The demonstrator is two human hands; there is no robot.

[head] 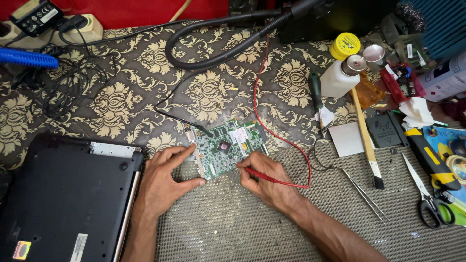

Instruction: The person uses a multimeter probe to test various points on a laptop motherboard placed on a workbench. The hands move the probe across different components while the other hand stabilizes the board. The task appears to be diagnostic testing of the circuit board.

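The right hand (264,180) pinches a slim red test probe (259,175) against the green rectangular circuit board (226,146) at centre. The left hand (167,177), fingers spread and grasping nothing, steadies the board's nine-o'clock edge. At one o'clock stands a white plastic bottle (338,77), contents unseen.

Dark cloth with gold damask pattern (145,73), grey woven mat (233,228) over it, red surface (145,9) behind

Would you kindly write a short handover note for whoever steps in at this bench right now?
Left hand: steadies the green circuit board by its left edge.
Right hand: holds the red probe, tip at the board's lower right edge.
Black probe: rests on the board's upper left corner.
Closed black laptop lies left; tweezers and scissors right.
Probing is underway; how much remains can't be told.
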